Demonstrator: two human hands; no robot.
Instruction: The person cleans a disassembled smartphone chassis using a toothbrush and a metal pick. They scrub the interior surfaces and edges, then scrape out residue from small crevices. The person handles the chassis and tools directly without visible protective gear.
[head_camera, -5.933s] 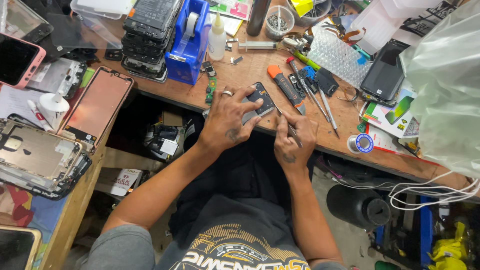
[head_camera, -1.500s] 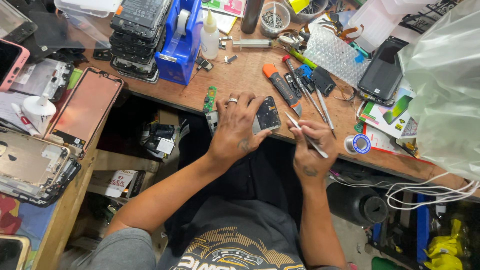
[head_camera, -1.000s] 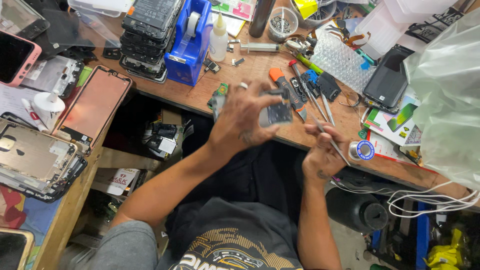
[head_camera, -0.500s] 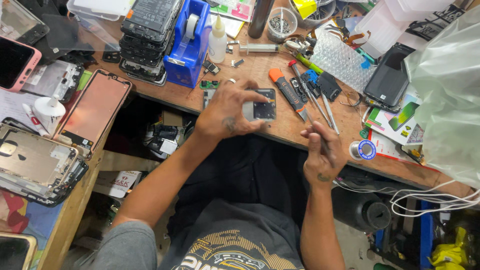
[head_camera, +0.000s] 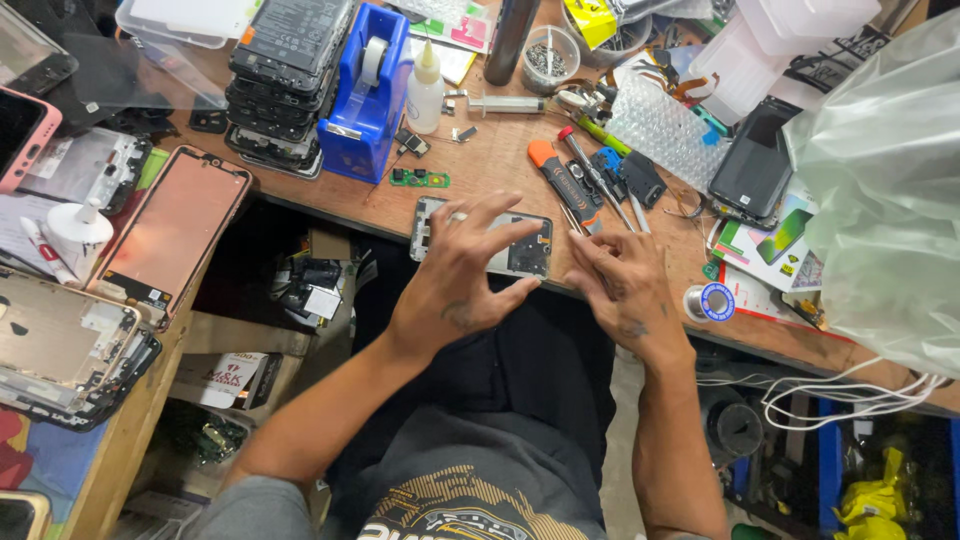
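1. Workbench (head_camera: 500, 170): brown wood, L-shaped, packed with phone repair parts; a dark gap under it holds cardboard boxes (head_camera: 230, 375) and loose bits.
2. Left wing: pink-framed phone back (head_camera: 175, 230), stripped gold frames (head_camera: 65, 350), white cap bottle (head_camera: 80, 225).
3. Back edge: stack of dark phones (head_camera: 290, 70) beside a blue tape dispenser (head_camera: 372, 90), white glue bottle (head_camera: 426, 90), small cup of screws (head_camera: 548, 55), clear plastic tray (head_camera: 185, 18).
4. Right: bubble wrap (head_camera: 665, 130), black phone (head_camera: 755, 165), green-and-white printed cards (head_camera: 775, 245), pale green plastic bag (head_camera: 890, 190), blue solder spool (head_camera: 712, 302), white cable (head_camera: 850, 395).
5. Opened phone (head_camera: 495, 245) lies flat at the bench's front edge.
6. Left hand (head_camera: 465, 280): fingers spread, arched over the phone, tips on it.
7. Right hand (head_camera: 625, 285): fingers curled close, just right of the phone; whether it pinches anything, cannot tell.
8. Orange-capped screwdriver (head_camera: 560, 180) and other tools lie just beyond the hands.
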